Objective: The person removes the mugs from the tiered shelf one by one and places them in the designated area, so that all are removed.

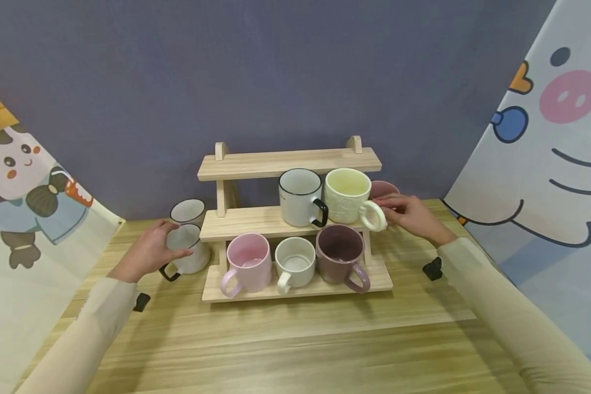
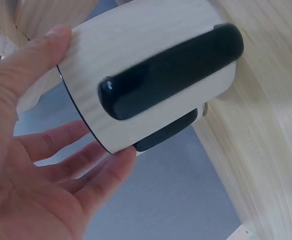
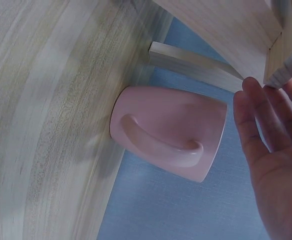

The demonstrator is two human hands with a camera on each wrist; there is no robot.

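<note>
My left hand [image 1: 150, 249] is at the rim of a white mug [image 1: 195, 261] with a black handle, left of the wooden rack. In the left wrist view its thumb lies on one side of this mug [image 2: 151, 30] and the fingers on the other. A second black-rimmed white mug [image 1: 187, 210] stands just behind. At the rack's right end is my right hand [image 1: 407, 215], beside the cream mug's handle. In the right wrist view its loosely extended fingers [image 3: 258, 105] are at the rack's edge, above a pink mug [image 3: 166, 130] on the table; they hold no mug.
The wooden rack [image 1: 289, 164] has three tiers. A white mug [image 1: 299, 205] and a cream mug [image 1: 347, 197] stand on its middle tier. Below are a pink mug [image 1: 250, 262], a small white mug [image 1: 295, 262] and a mauve mug [image 1: 339, 257]. A grey-blue wall [image 1: 285, 71] rises behind.
</note>
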